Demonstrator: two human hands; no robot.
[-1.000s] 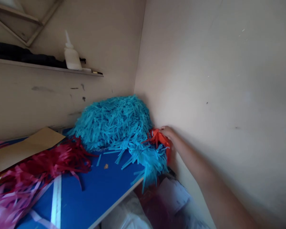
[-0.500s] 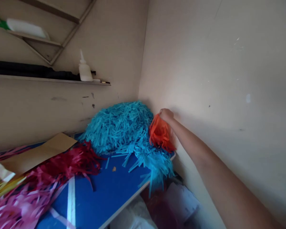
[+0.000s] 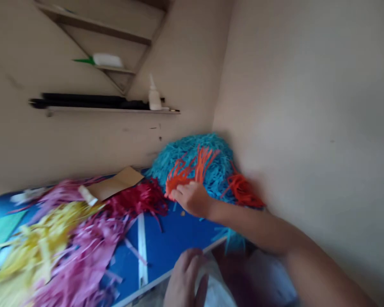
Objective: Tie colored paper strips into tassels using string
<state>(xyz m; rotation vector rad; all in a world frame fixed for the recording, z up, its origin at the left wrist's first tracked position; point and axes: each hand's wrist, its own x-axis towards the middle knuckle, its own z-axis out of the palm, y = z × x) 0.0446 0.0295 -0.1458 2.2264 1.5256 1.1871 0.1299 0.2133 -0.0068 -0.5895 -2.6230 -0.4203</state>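
My right hand is closed on a bunch of orange paper fringe, its cut strips fanning upward. It is held in front of a big heap of turquoise paper strips in the corner. More orange strips lie at the heap's right side, against the wall. Low in the picture, my left hand is raised at the table's front edge, somewhat blurred. Its thumb stands apart from the curled fingers, and nothing shows between them.
On the blue table lie crimson strips, pink strips, yellow strips and a brown cardboard piece. A wall shelf bears a white bottle. A whitish bag is below the table edge.
My right hand has moved left from beside the wall with an orange bunch, while other orange strips stay at the heap's right. My left hand has come into view. The view has shifted left.
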